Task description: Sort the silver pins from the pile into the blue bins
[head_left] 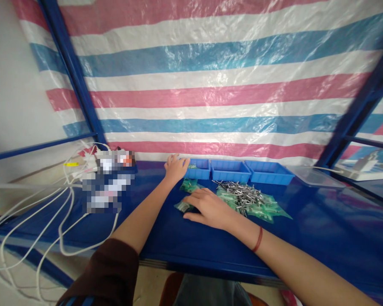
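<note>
My left hand [176, 168] is at the left end of the leftmost blue plastic bin [199, 171], fingers spread and holding nothing that I can see. Some small green packets lie inside that bin. My right hand [210, 208] rests low over the table, thumb apart from the fingers. Its fingertips reach a small green plastic bag [183, 207] with light-coloured pieces in it; no firm grip shows. Between the two hands lies another green bag [189, 185]. Right of my right hand, a pile of metal rivet-like pins [242, 193] is heaped on green plastic bags [264, 210].
The middle blue bin [230, 172] and right blue bin [268, 173] stand in line at the back. A clear plastic lid [321, 176] is at the right. White cables [62, 221] tangle at the left beside blurred items. The blue table [191, 242] has a front edge near me.
</note>
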Available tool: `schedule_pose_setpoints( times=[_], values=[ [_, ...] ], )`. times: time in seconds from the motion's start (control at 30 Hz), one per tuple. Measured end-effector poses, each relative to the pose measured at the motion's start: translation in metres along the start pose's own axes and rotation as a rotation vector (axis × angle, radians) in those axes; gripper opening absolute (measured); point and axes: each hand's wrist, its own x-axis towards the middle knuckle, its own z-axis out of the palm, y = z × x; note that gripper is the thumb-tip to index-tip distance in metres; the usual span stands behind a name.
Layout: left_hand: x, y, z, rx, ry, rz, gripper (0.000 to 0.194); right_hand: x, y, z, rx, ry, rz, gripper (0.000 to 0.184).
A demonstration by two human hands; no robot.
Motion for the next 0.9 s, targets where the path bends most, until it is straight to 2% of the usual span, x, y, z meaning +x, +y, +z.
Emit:
schedule_pose_setpoints(
  times=[0.07,0.13,0.2,0.27,0.3,0.37,0.47,0.6,0.63,0.7,0.77,0.8,0.83,0.9],
  values=[
    [0.0,0.003,-0.006,-0.118,0.039,0.068,0.035,-0.001,-0.001,-0.004,-0.019,0.034,0.081,0.028],
    [-0.003,0.007,-0.012,-0.338,-0.014,0.142,0.039,-0.004,0.003,-0.009,0.054,0.138,0.232,0.029],
    [-0.009,0.013,-0.016,-0.595,-0.184,0.171,0.046,-0.008,0.011,-0.015,0.212,0.289,0.394,0.031],
    [-0.02,0.022,-0.017,-0.786,-0.422,0.176,0.046,-0.011,0.022,-0.02,0.406,0.423,0.525,0.033],
    [-0.026,0.028,-0.016,-0.841,-0.499,0.194,0.042,-0.013,0.027,-0.022,0.5,0.474,0.579,0.035],
    [-0.036,0.039,-0.013,-0.934,-0.568,0.246,0.033,-0.015,0.034,-0.025,0.658,0.55,0.646,0.037],
    [-0.045,0.053,-0.011,-1.082,-0.566,0.256,0.029,-0.014,0.036,-0.028,0.819,0.628,0.657,0.038],
    [-0.046,0.059,-0.018,-1.137,-0.458,0.246,0.023,-0.011,0.031,-0.03,1.132,0.745,0.756,0.038],
    [-0.046,0.058,-0.02,-1.122,-0.433,0.259,0.022,-0.011,0.03,-0.03,1.224,0.739,0.803,0.038],
    [-0.046,0.057,-0.026,-1.055,-0.397,0.31,0.019,-0.011,0.03,-0.031,1.384,0.615,0.862,0.039],
    [-0.046,0.056,-0.029,-0.972,-0.377,0.39,0.016,-0.012,0.032,-0.031,1.478,0.456,0.848,0.034],
    [-0.046,0.056,-0.03,-0.94,-0.373,0.428,0.015,-0.013,0.033,-0.032,1.499,0.416,0.831,0.029],
    [-0.046,0.055,-0.03,-0.918,-0.371,0.456,0.016,-0.013,0.034,-0.032,1.504,0.421,0.818,0.023],
    [-0.045,0.054,-0.028,-0.921,-0.366,0.441,0.026,-0.014,0.038,-0.034,1.477,0.513,0.809,0.013]
  ],
)
